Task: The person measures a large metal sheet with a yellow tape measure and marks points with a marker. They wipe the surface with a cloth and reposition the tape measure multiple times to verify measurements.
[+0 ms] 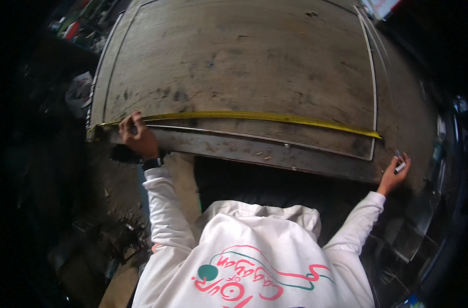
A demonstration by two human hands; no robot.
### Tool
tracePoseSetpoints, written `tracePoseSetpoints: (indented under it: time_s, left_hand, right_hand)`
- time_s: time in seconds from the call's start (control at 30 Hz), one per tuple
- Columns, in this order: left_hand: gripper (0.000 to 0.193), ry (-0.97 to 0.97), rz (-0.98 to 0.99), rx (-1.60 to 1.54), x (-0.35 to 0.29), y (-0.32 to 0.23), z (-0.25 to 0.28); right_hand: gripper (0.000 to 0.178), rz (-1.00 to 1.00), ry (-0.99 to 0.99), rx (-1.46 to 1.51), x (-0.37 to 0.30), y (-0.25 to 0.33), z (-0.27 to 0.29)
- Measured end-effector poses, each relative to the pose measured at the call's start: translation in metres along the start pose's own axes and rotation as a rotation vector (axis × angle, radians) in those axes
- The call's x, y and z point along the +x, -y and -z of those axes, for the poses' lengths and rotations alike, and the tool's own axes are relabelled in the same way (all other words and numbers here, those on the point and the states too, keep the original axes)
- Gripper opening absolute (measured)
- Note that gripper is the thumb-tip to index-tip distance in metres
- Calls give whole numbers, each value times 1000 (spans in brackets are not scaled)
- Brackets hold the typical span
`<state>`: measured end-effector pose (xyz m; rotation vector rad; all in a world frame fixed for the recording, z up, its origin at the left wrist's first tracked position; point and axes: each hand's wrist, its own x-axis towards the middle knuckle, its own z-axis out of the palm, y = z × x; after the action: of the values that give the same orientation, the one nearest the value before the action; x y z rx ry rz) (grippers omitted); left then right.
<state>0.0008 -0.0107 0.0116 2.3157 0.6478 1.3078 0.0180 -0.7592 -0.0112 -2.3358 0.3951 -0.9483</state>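
A yellow tape measure blade [254, 116] stretches across the near part of a large worn wooden tabletop [234, 66], its right end lying free. My left hand [137, 136] is closed at the blade's left part, by the table's near left corner; what lies under the fingers is partly hidden. Beyond that hand the yellow strip carries on to the corner. My right hand [395, 173] is closed around a slim white-and-dark marker [399, 167], off the table's near right corner and apart from the tape.
Thin pale strips form a rectangle on the tabletop, including the right strip [372, 72]. A dark metal edge [234, 149] runs along the near side. A crumpled pale bag [79, 92] lies left of the table. Dark clutter [126, 236] covers the floor at lower left.
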Motion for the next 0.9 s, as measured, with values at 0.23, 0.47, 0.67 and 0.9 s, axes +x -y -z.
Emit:
tracePoseSetpoints:
  time_s: [0.23, 0.47, 0.67, 0.9]
  left_hand:
    - [16, 45, 15, -20, -3, 13, 0]
    - [19, 87, 21, -12, -1, 15, -1]
    - [19, 95, 3, 44, 1, 17, -2]
    - [18, 77, 24, 29, -1, 12, -1]
  right_hand:
    - [32, -34, -8, 24, -1, 21, -4]
    - [32, -32, -36, 41, -2, 28, 0]
    - [32, -34, -56, 73, -5, 25, -2]
    - [32, -68, -37, 103, -5, 27, 0]
